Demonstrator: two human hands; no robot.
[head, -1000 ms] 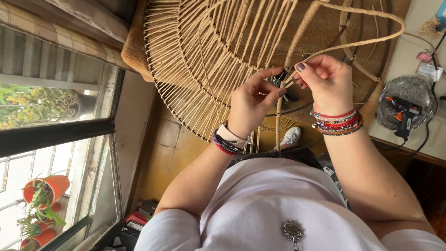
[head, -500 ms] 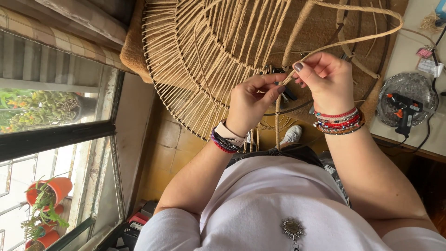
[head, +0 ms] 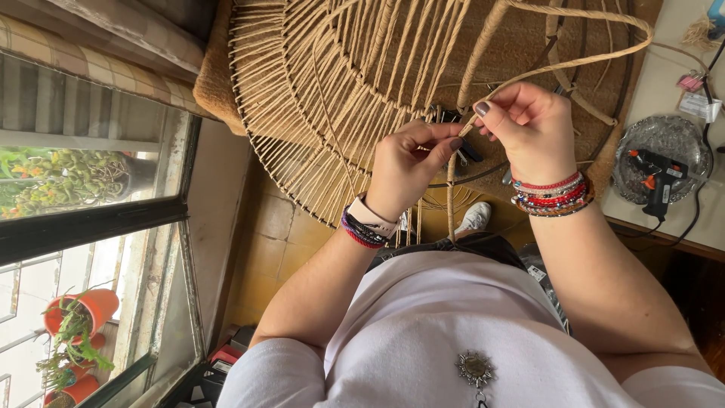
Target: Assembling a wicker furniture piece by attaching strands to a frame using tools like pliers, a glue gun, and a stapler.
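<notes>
A large round wire frame [head: 302, 189] wrapped with tan jute cord fills the upper middle of the head view. My left hand [head: 408, 162] pinches a strand of the cord [head: 596, 57] against the frame near its centre. My right hand [head: 529, 125] grips the same cord just beside it, and the cord loops away up and to the right. Both wrists carry beaded bracelets. A dark clip sits on the frame between my two hands, partly hidden by my fingers.
A hot glue gun [head: 655, 177] lies on a silvery round tray [head: 680, 136] on a pale table [head: 710, 227] at right. A window [head: 83, 196] with orange flower pots [head: 94, 306] is at left. Tiled floor and a white shoe [head: 474, 217] show below.
My hands stay on the cord at the frame's centre. My left fingers have shifted slightly and now pinch closer to my right hand.
</notes>
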